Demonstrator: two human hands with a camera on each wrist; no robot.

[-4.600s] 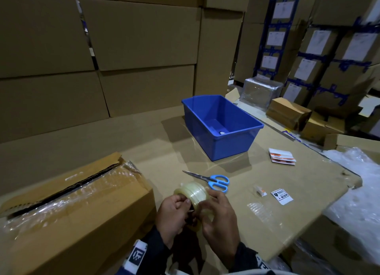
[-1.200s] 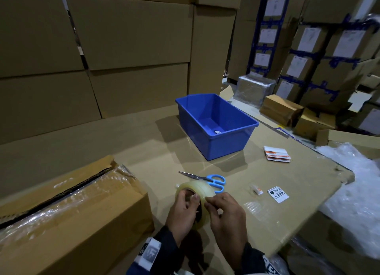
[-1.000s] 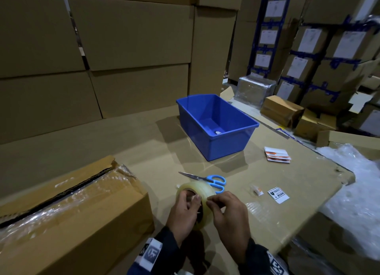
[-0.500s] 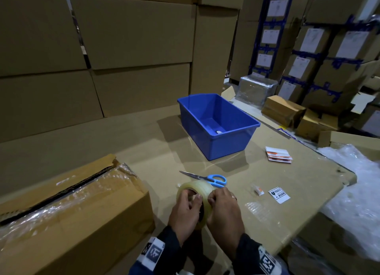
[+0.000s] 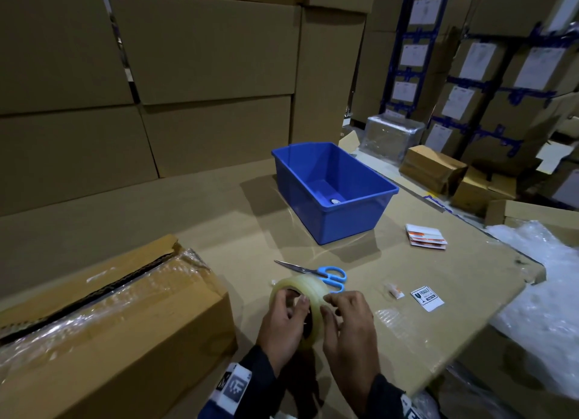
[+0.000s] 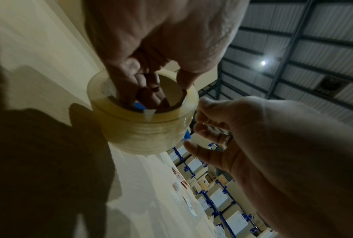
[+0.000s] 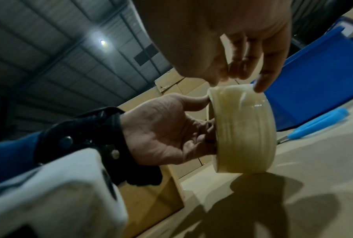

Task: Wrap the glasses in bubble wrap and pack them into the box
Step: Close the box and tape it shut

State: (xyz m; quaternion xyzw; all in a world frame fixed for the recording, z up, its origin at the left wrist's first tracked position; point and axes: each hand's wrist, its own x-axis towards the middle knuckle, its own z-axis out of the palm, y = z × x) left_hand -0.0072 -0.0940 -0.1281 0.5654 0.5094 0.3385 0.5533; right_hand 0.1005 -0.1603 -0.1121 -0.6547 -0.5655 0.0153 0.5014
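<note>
Fingers (image 6: 131, 83) of the left hand (image 5: 282, 327) curl through the core of a roll of clear tape (image 5: 302, 296), holding it above the cardboard tabletop (image 5: 423, 324). Right hand (image 5: 347, 327) fingertips pick at the roll's outer face. Behind, the blue bin (image 5: 354, 218) holds one small white bit. The cardboard box (image 5: 125, 340), film-covered, sits closed at left.

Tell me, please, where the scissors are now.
In the head view the scissors lie flat on the cardboard tabletop, just beyond the tape roll, between it and the blue bin.
</note>
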